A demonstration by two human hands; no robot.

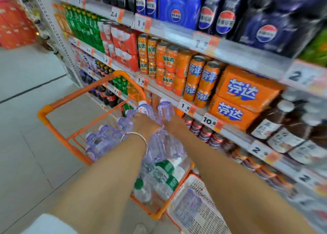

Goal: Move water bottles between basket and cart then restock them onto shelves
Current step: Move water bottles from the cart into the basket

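- Both forearms reach out from the bottom edge over the cart, a thin bracelet [136, 136] on the left wrist.
- Left grip [145, 124] curls round the foot of a white-capped bottle [143, 108]. Right grip [173, 123] seems to wrap a second bottle [165, 109] just beside it, though blur hides the fingers.
- Both bottles stand upright, lifted just above the heap.
- Below them, the water bottles [106, 138] fill the orange cart [44, 114] from end to end, some with green labels.
- A white mesh basket [194, 200] touches the cart's near right corner; what it holds is too blurred to tell.
- Shelves [228, 47] on the right carry cola, orange soda cans and boxed packs, with no water in sight.
- Judged from this, the cart is loaded, and shelving the water is barely begun, if at all.
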